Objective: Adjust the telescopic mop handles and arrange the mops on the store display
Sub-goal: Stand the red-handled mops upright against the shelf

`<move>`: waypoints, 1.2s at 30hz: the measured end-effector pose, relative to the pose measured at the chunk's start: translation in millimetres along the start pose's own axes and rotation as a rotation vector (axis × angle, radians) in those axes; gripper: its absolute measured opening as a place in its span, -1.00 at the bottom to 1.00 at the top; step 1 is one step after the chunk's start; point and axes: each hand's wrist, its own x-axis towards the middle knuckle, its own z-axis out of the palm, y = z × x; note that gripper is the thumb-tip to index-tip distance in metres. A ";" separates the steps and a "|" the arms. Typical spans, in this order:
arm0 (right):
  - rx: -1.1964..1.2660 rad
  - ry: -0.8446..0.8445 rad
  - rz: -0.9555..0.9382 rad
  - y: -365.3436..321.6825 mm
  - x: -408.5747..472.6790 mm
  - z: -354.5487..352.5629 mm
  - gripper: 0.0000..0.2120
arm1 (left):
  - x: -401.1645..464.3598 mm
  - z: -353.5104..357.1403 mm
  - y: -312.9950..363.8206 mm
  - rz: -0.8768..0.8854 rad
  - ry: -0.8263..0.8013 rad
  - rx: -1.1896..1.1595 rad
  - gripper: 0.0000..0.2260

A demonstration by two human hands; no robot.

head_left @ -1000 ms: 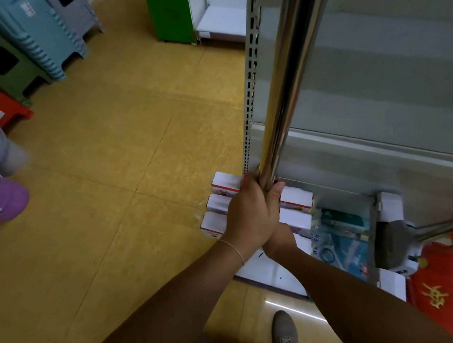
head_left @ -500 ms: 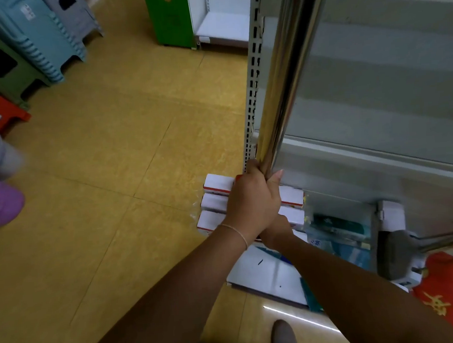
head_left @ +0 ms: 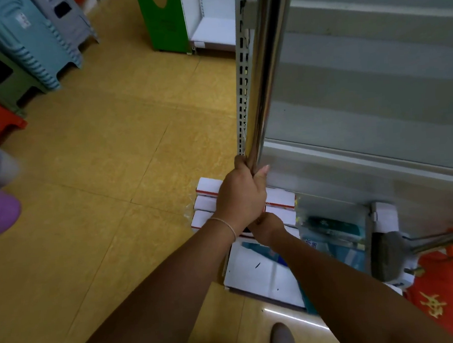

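Observation:
A shiny steel mop handle (head_left: 265,69) stands nearly upright in front of me and runs off the top of the view. My left hand (head_left: 240,194) is wrapped around it, thumb up along the tube. Just below, my right hand (head_left: 268,228) grips the same handle, mostly hidden behind the left wrist. The handle's lower end and the mop head are hidden by my hands. A second mop (head_left: 389,255) with a grey head lies at the right, its steel handle (head_left: 444,239) pointing right.
A grey slotted shelf upright (head_left: 242,90) and grey display panel (head_left: 362,95) stand right behind the handle. White boxes with red stripes (head_left: 208,199) and packaged goods (head_left: 331,233) lie at the display's foot. Stacked plastic stools (head_left: 23,49) line the left; a red bag (head_left: 448,289) sits far right.
Both hands have risen slightly along with the handle, and the handle stands a little more upright. The view has shifted a bit; the grip itself looks the same.

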 end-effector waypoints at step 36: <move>0.195 0.215 -0.419 -47.4 -225.5 -178.4 -0.55 | -80.3 -90.3 144.0 -0.056 -0.150 0.233 -0.69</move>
